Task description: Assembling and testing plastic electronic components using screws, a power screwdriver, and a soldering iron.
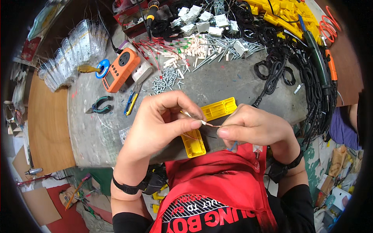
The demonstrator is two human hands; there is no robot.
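Observation:
My left hand (159, 124) and my right hand (254, 128) meet above the near edge of a grey round table (233, 83). Both pinch a thin wire (208, 124) with a bare copper end, held between thumb and fingertips of each hand. Just under the hands lie two yellow plastic plates, one (219, 108) beyond the fingers and one (193, 143) below the left thumb. A black cable (268, 83) runs from the right hand toward the far side.
An orange tester (120, 70), green-handled pliers (100, 105) and a blue-yellow cutter (131, 103) lie left. Screws (167, 79), white parts (202, 21), red leads and black cable coils (311, 77) crowd the far side. Yellow housings (283, 13) sit far right.

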